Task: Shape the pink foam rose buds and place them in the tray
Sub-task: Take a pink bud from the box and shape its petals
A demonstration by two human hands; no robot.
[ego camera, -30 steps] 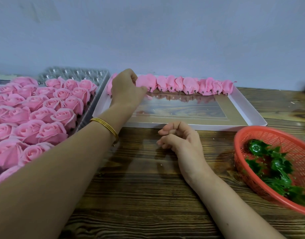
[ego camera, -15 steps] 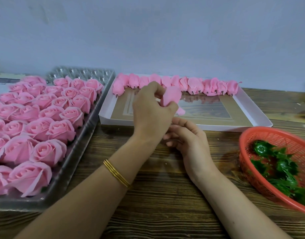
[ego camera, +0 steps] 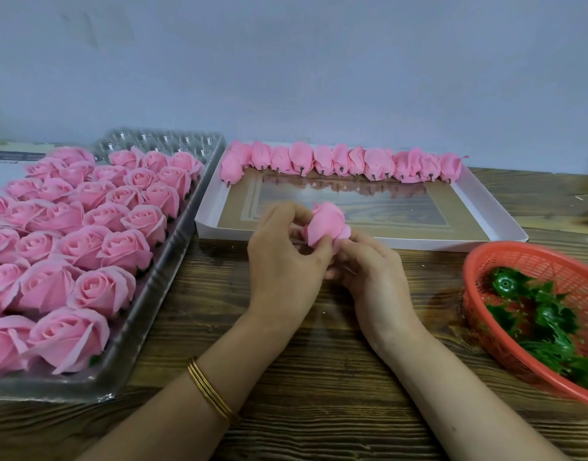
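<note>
A pink foam rose bud sits between both hands just in front of the white tray. My left hand pinches its left side with thumb and fingers. My right hand holds it from below and the right. Along the white tray's far edge lies a row of several closed pink buds, stems pointing toward me. On the left a clear plastic tray carries several open pink roses.
A red plastic basket with green plastic leaf bases stands at the right, close to my right forearm. Everything rests on a dark wooden table against a pale wall. A gold bangle circles my left wrist.
My left hand drew back from the bud row with one bud and brought it to my right hand; both hands now hold it in front of the white tray.
</note>
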